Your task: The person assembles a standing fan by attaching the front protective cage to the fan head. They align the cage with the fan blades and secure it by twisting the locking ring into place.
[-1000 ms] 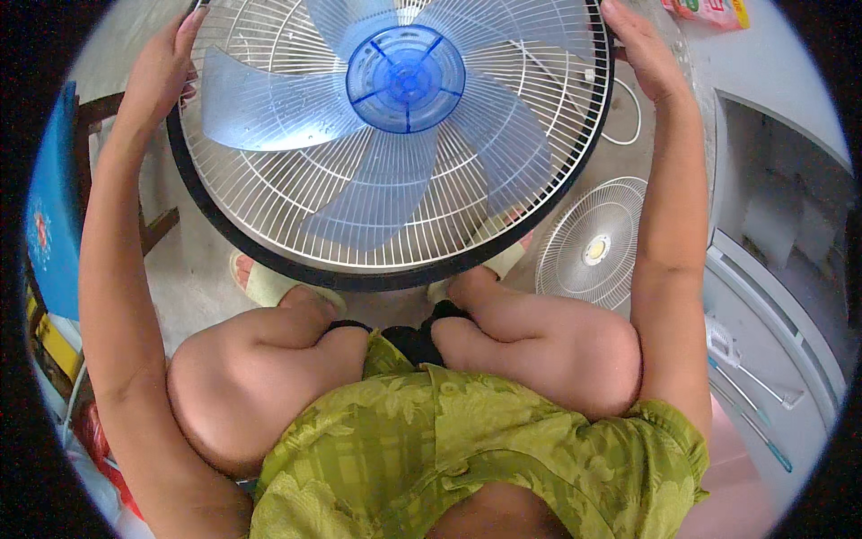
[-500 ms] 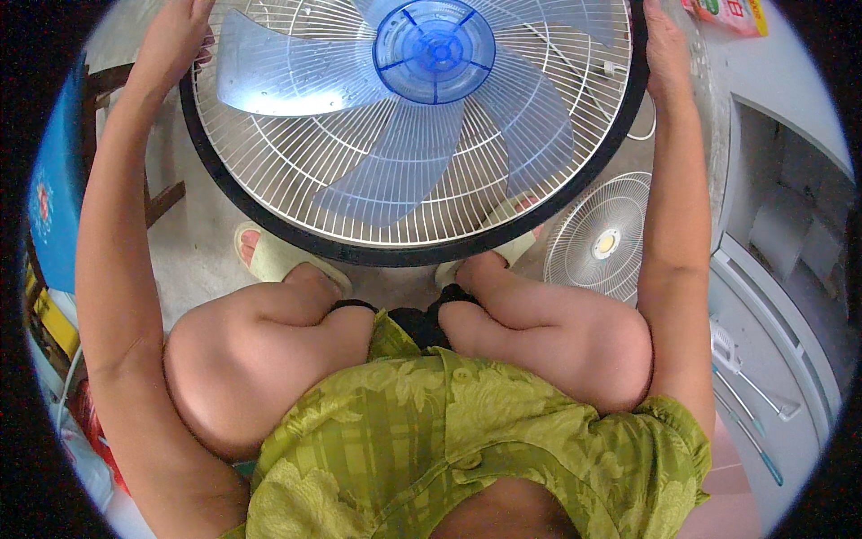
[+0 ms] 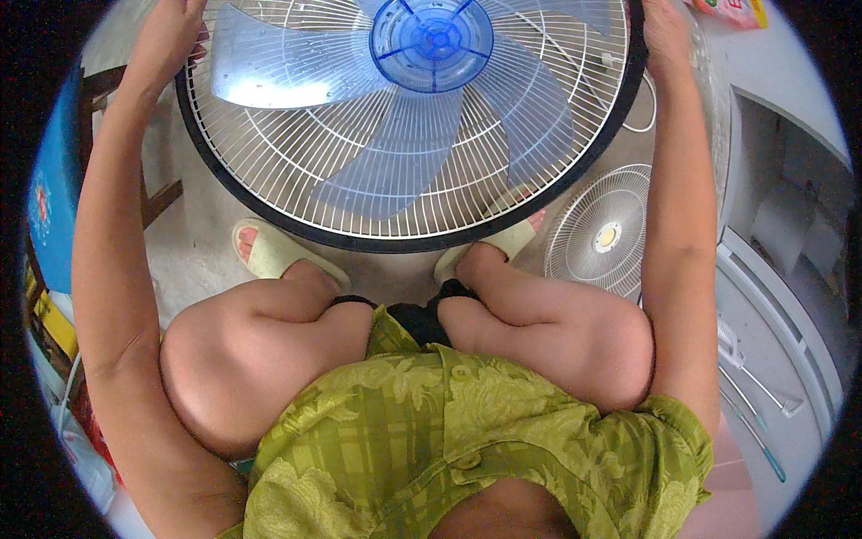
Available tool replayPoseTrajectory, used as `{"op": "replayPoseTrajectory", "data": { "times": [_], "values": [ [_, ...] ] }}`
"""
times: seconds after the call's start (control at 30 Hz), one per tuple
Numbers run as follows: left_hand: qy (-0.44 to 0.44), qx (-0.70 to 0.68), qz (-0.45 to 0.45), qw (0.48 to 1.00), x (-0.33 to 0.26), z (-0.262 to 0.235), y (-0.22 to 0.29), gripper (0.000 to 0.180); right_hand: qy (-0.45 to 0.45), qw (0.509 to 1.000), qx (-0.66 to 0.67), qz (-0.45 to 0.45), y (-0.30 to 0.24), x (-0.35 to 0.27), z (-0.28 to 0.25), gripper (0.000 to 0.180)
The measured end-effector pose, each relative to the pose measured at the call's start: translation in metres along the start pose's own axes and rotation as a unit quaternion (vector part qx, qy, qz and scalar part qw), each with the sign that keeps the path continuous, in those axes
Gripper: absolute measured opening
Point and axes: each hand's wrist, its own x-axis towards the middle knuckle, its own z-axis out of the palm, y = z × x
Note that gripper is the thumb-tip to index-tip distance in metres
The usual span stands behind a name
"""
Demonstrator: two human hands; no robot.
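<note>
Holding a big round fan grille (image 3: 359, 180) flat out in front, above the knees, over the floor. White wire cage with a black rim band (image 3: 269, 208) all round, and the translucent blue blade (image 3: 395, 153) with its blue hub cap (image 3: 432, 40) sitting inside. Left hand (image 3: 171, 31) on the far left of the rim, right hand (image 3: 663, 31) on the far right. Fingers on both curl around the rim edge, clamped on it as far as can be seen, though the tips run off the top of the picture. Probably light for its size but awkward: wide, a bit floppy across the wires, so gripping the stiff rim on opposite sides looks like the right call. Thin wires would likely bend if squeezed, and the plastic blade looks like it could crack, so best kept off both. Second, smaller white grille (image 3: 603, 235) lying on the floor near the right foot, well apart from the hands. Pale slippers (image 3: 269, 251) on both feet under the cage. White appliance (image 3: 772, 296) off to the right.
</note>
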Motion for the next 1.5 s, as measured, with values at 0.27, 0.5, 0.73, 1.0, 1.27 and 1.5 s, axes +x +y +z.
{"op": "replayPoseTrajectory", "data": {
  "times": [0.27, 0.5, 0.73, 1.0, 1.27, 1.5],
  "values": [
    [-0.001, 0.000, 0.000, 1.000, -0.003, -0.002, 0.002, 0.046, -0.028, 0.996, 0.085, -0.004, 0.029, 0.015, 0.001, 0.039],
    [0.009, 0.011, -0.010, 1.000, -0.005, -0.006, 0.001, 0.046, -0.076, 0.957, 0.261, 0.096, 0.029, 0.013, 0.008, 0.048],
    [-0.018, 0.067, -0.041, 0.997, -0.030, -0.010, 0.075, 0.043, -0.083, 0.865, 0.431, 0.243, 0.034, -0.031, -0.026, 0.053],
    [-0.008, 0.054, -0.086, 0.995, -0.018, -0.009, 0.044, 0.049, -0.245, 0.876, 0.322, 0.261, 0.003, -0.076, -0.041, 0.069],
    [0.007, 0.048, -0.021, 0.999, -0.030, -0.017, 0.061, 0.045, -0.107, 0.931, 0.299, 0.180, 0.027, -0.085, -0.042, 0.049],
    [0.004, 0.036, -0.024, 0.999, -0.028, -0.014, 0.056, 0.038, -0.145, 0.950, 0.247, 0.126, 0.005, -0.066, -0.024, 0.045]
  ]
}}
